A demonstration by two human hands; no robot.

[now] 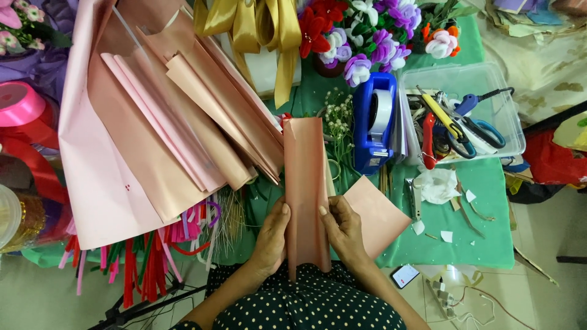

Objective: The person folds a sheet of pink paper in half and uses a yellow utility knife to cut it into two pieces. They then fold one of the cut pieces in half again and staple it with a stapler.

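Observation:
A long folded sheet of peach-pink wrapping paper [304, 183] stands lengthwise over the green table cloth [477, 232], reaching from my lap up to the table's middle. My left hand [271, 237] grips its lower left edge, thumb on top. My right hand [342, 229] grips the lower right edge the same way. Under my right hand lies a flat square piece of the same pink paper [379, 214].
A pile of folded pink and peach paper sheets [165, 134] fills the left. Pipe cleaners [140, 256] hang off the front edge. A blue tape dispenser [374, 122], a clear tool box with scissors [465, 116], handmade flowers [367, 36], gold ribbon [257, 30] and a phone [405, 275] lie around.

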